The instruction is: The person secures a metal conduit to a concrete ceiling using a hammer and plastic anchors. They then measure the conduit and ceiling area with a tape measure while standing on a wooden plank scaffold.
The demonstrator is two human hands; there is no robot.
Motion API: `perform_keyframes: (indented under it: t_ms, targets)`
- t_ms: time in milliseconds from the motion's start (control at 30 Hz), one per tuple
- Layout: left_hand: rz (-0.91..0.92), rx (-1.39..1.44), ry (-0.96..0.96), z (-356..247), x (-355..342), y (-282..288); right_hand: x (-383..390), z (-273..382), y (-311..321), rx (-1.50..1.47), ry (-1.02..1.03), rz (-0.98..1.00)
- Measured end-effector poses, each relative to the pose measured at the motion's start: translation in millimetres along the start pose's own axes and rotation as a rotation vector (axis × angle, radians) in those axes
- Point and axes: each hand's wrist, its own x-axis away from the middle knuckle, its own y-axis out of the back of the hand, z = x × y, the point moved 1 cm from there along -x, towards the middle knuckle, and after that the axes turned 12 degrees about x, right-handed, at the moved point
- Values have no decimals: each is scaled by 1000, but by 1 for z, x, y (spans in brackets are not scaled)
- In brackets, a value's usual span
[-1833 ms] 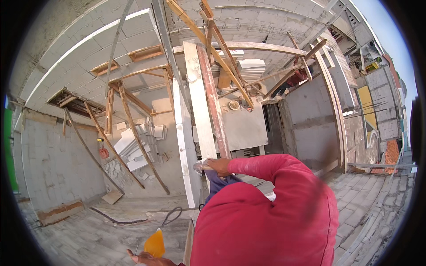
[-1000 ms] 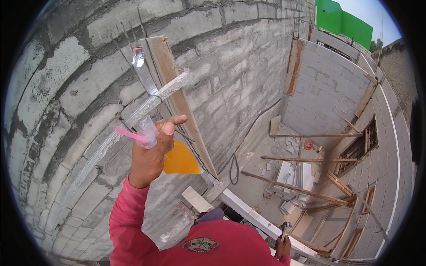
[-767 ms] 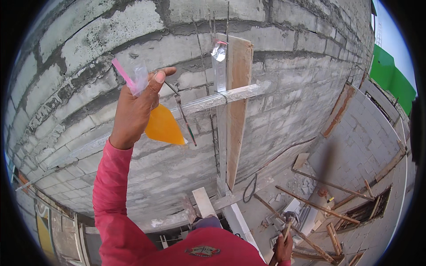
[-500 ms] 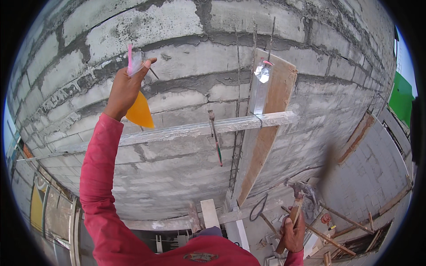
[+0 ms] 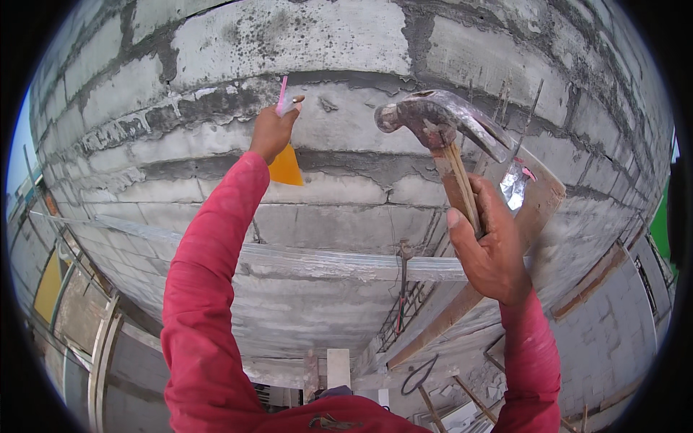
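My right hand (image 5: pixel 491 249) is wrapped round the wooden handle of a claw hammer (image 5: pixel 451 123), raised in front of the block wall (image 5: pixel 339 108). The metal head points left and its claw points right. My left hand (image 5: pixel 274 133) is closed at the wall, pinching the top of a clear plastic bag of orange liquid (image 5: pixel 286 167) that hangs below the fingers. A pink straw (image 5: pixel 282 90) sticks up out of the bag. A small shiny tip shows at the left fingertips; it is too small to make out now.
A long pale batten (image 5: pixel 346 264) crosses the wall below my hands, with a thin tool (image 5: pixel 403 278) hanging from it. Behind the right hand stands a wooden board (image 5: pixel 545 191) with a foil-wrapped piece (image 5: pixel 513 184) and upright steel rods (image 5: pixel 534 108). Timber lies far below.
The hammer has come up from low on the right to in front of the wall. My view has shifted, and my left hand still holds the bag against the wall.
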Motion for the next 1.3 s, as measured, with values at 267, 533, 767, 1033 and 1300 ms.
perform_keyframes:
  t_ms: [267, 533, 767, 1033, 1300]
  targets:
    - [19, 125, 109, 27, -16, -8, -104, -22, -69, 139, 142, 33]
    - [46, 217, 21, 43, -11, -6, -150, -44, -117, 207, 213, 34]
    - [110, 189, -23, 64, -13, 1, -163, -59, -149, 278, 359, -47]
    - [87, 259, -181, 72, -17, -1, -174, -71, -171, 547, 444, -64]
    - [82, 241, -62, 62, -14, 0, -172, -60, -170, 398, 368, -54]
